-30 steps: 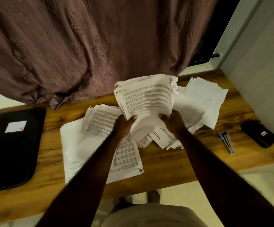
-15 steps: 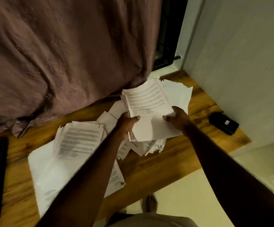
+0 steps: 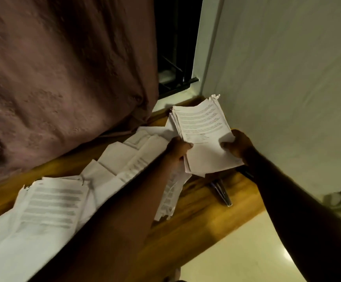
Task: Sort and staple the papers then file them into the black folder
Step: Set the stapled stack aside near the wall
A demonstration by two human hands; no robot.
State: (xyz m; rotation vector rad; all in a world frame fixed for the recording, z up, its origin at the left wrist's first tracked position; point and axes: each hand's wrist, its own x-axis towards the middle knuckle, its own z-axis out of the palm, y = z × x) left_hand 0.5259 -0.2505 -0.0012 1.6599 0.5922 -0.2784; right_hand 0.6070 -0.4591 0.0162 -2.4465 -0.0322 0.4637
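Observation:
A thick stack of printed papers (image 3: 204, 129) is lifted above the wooden desk (image 3: 198, 218). My left hand (image 3: 176, 148) grips its lower left edge, thumb on top. My right hand (image 3: 238, 145) pinches its lower right edge. Under my left forearm, loose printed sheets (image 3: 49, 204) and folded sheets (image 3: 128, 157) lie spread across the desk. A metal stapler (image 3: 221, 191) lies on the desk below the lifted stack. The black folder is out of view.
A brown curtain (image 3: 63, 78) hangs behind the desk on the left. A pale wall (image 3: 287, 88) rises close on the right, with a dark window opening (image 3: 175, 58) between them. Pale floor (image 3: 243, 253) shows past the desk's front edge.
The view has swung right, so the black folder and the black case have left the frame. Both hands have carried the stack to the right, close to the wall.

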